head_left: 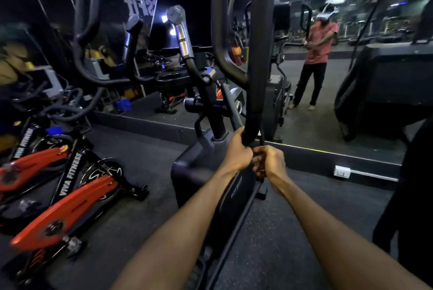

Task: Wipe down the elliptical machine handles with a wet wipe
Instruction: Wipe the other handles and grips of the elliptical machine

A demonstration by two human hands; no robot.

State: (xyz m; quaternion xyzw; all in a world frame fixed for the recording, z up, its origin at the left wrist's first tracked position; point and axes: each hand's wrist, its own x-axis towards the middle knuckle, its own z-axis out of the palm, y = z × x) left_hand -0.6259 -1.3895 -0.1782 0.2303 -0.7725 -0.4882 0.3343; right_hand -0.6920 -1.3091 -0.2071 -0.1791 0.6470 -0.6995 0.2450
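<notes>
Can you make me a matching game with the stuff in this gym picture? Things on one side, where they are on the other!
Things:
1. left hand
2. exercise bikes
3. screen
4. wall socket

Places:
A. low on the wall, at the right
B. on the floor, at the left
C. wrapped round the bottom of the tall black handle
D. high up, behind the silver grip

Pairs: 1-C, 2-B, 3-D, 4-A

"VIVA FITNESS" on two spin bike frames point(70, 175), mirrored "sFit" on mirror point(138, 5)
</notes>
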